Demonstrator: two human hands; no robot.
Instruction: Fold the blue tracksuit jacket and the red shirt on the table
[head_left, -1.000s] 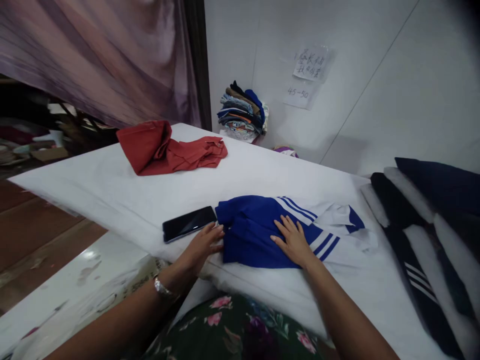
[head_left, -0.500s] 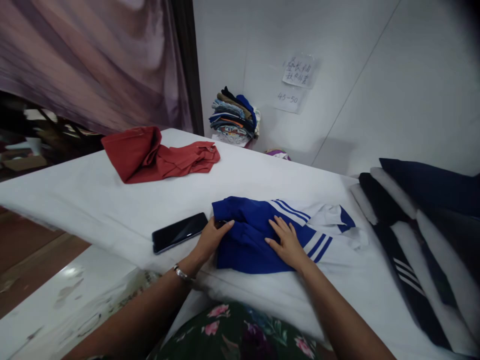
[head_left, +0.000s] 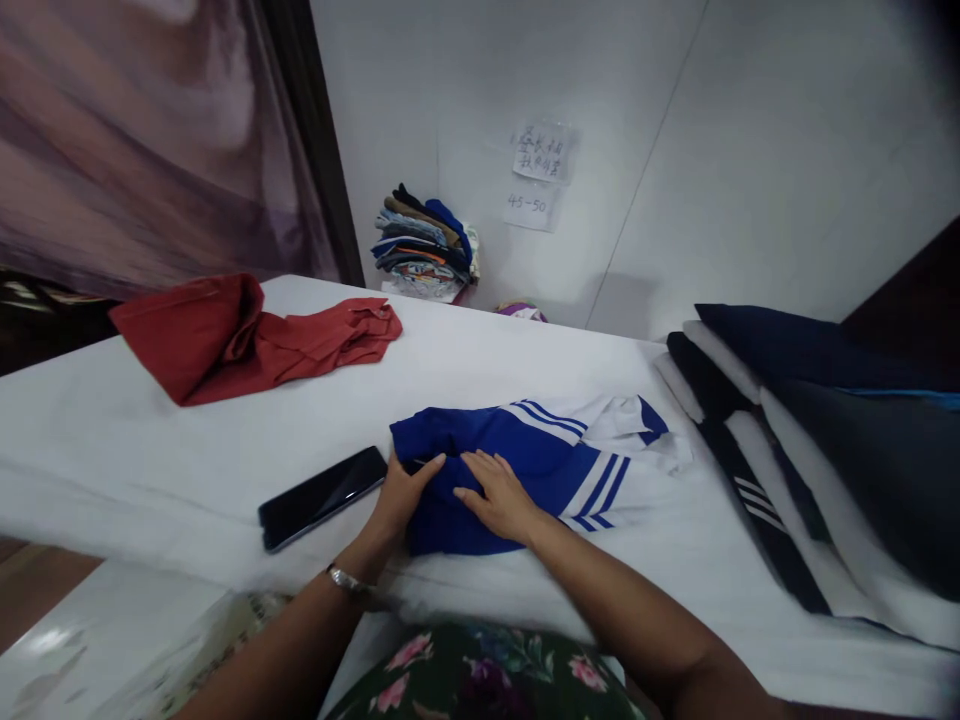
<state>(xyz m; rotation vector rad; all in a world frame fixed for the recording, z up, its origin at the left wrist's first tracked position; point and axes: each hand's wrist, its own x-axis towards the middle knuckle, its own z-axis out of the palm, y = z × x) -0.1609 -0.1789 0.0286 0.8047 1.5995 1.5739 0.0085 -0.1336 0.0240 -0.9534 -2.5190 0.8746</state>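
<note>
In front of me on the white-covered table lies a blue and white shirt (head_left: 525, 460) with striped bands and a collar pointing right. My left hand (head_left: 399, 497) holds the shirt's left end, thumb on top and the other fingers hidden in or under the cloth. Fairly flat on the blue part rests my right hand (head_left: 496, 495), its fingers stretched out and thumb apart, pointing towards the left hand. A black phone (head_left: 322, 498) lies just left of my left hand.
Crumpled red clothing (head_left: 255, 340) lies at the table's far left. Dark and grey folded garments (head_left: 772, 470) are piled on the right. Beyond the back edge stands a stack of folded clothes (head_left: 424, 245), near paper signs (head_left: 541, 152) on the wall.
My right hand has slid left over the shirt, nearer to my left hand. My left hand stays at the shirt's left end. The view has turned somewhat to the right.
</note>
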